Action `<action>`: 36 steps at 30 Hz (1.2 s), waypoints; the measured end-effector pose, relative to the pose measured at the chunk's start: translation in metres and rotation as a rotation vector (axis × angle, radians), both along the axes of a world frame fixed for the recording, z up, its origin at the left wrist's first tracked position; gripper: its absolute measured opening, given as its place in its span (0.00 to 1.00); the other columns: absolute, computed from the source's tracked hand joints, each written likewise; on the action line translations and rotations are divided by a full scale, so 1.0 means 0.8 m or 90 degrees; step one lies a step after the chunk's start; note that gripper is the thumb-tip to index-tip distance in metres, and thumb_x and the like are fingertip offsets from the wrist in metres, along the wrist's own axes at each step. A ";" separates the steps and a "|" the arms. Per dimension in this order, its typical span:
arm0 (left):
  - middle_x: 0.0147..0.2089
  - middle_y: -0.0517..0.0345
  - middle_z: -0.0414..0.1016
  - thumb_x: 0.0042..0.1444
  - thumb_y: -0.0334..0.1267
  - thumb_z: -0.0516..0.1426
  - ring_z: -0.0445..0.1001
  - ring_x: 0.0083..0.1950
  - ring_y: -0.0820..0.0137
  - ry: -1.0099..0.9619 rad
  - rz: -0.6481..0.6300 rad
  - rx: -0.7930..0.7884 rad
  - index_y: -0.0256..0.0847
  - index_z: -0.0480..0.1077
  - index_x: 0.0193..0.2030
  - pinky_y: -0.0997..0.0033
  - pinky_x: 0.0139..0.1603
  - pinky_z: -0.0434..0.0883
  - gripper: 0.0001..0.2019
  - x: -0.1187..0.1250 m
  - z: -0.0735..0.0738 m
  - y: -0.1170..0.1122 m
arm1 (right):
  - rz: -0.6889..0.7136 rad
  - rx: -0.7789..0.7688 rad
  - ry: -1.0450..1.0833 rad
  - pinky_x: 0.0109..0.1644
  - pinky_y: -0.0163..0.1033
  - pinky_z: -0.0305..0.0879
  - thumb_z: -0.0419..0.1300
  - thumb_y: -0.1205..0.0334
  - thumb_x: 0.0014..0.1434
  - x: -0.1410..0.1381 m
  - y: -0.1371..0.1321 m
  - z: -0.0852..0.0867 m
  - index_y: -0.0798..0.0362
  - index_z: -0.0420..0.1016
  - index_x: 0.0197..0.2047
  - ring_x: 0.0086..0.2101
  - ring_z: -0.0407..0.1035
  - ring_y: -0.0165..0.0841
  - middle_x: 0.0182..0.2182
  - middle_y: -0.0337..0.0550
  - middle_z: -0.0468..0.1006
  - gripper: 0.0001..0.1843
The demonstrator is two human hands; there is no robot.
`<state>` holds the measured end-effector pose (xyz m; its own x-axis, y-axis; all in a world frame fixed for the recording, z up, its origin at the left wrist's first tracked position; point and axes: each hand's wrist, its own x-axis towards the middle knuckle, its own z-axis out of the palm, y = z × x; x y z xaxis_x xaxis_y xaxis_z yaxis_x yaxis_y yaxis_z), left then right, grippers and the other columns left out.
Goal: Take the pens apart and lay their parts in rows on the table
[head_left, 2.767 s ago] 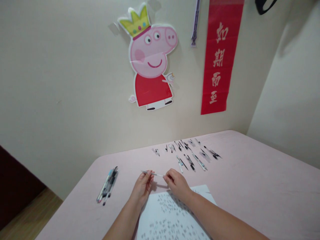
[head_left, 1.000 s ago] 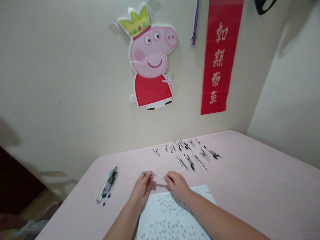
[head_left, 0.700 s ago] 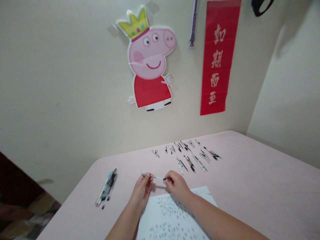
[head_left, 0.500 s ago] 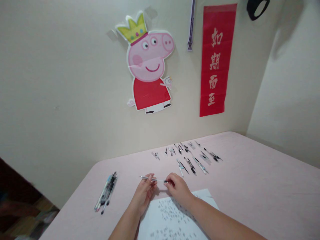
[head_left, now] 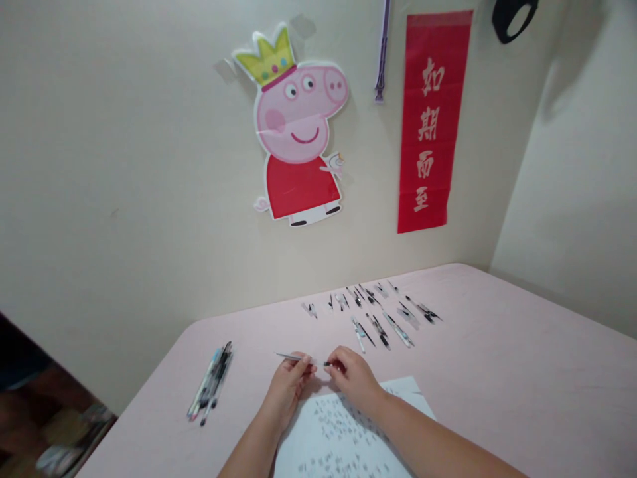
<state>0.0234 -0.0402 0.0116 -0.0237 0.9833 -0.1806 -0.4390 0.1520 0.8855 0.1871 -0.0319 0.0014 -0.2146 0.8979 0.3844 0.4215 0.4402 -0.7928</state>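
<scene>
Both hands meet over the pink table (head_left: 497,372), just above a white sheet of paper (head_left: 343,438) covered with small dark marks. My left hand (head_left: 288,388) pinches a thin pen (head_left: 291,358) near its middle, the tip sticking out to the left. My right hand (head_left: 351,378) is closed on the pen's other, dark end. The pen lies roughly level between them.
A bundle of assembled pens (head_left: 212,383) lies at the table's left edge. Several loose pen parts (head_left: 381,312) are spread in rows near the wall. A cartoon pig cut-out (head_left: 296,126) and a red banner (head_left: 430,123) hang on the wall.
My hands have drawn closer together along the pen, so less of it shows between them. The view has tipped slightly downward.
</scene>
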 end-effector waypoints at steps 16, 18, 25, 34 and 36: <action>0.27 0.57 0.76 0.43 0.42 0.67 0.72 0.28 0.79 0.020 -0.088 0.011 0.33 0.73 0.33 0.84 0.29 0.69 0.15 -0.004 -0.001 -0.001 | 0.009 -0.002 -0.011 0.34 0.33 0.56 0.57 0.73 0.51 -0.001 0.000 -0.002 0.54 0.71 0.30 0.29 0.63 0.29 0.26 0.36 0.69 0.05; 0.26 0.57 0.75 0.42 0.43 0.68 0.72 0.27 0.79 0.016 -0.080 0.011 0.33 0.72 0.30 0.84 0.29 0.69 0.16 -0.003 -0.002 0.000 | 0.010 -0.005 -0.012 0.33 0.33 0.56 0.57 0.72 0.51 -0.001 0.000 -0.001 0.54 0.71 0.30 0.28 0.63 0.29 0.26 0.36 0.69 0.05; 0.23 0.60 0.73 0.36 0.46 0.70 0.73 0.26 0.77 -0.001 -0.033 -0.016 0.35 0.68 0.25 0.82 0.26 0.70 0.19 0.000 0.000 0.000 | 0.008 0.010 -0.029 0.33 0.33 0.56 0.58 0.72 0.51 -0.001 0.002 -0.004 0.54 0.71 0.29 0.28 0.63 0.29 0.26 0.36 0.69 0.04; 0.26 0.58 0.74 0.45 0.40 0.66 0.74 0.28 0.77 -0.020 -0.021 -0.011 0.35 0.68 0.27 0.83 0.29 0.73 0.13 -0.005 -0.002 0.001 | -0.035 0.016 -0.040 0.34 0.33 0.56 0.57 0.68 0.54 0.002 0.001 0.001 0.53 0.71 0.30 0.29 0.63 0.29 0.26 0.37 0.70 0.03; 0.26 0.58 0.74 0.47 0.38 0.66 0.74 0.29 0.77 -0.024 -0.018 -0.013 0.35 0.68 0.27 0.83 0.29 0.73 0.11 -0.005 -0.003 0.002 | -0.060 0.019 -0.064 0.34 0.34 0.56 0.57 0.67 0.55 0.004 0.002 0.002 0.53 0.71 0.30 0.30 0.64 0.30 0.27 0.38 0.71 0.03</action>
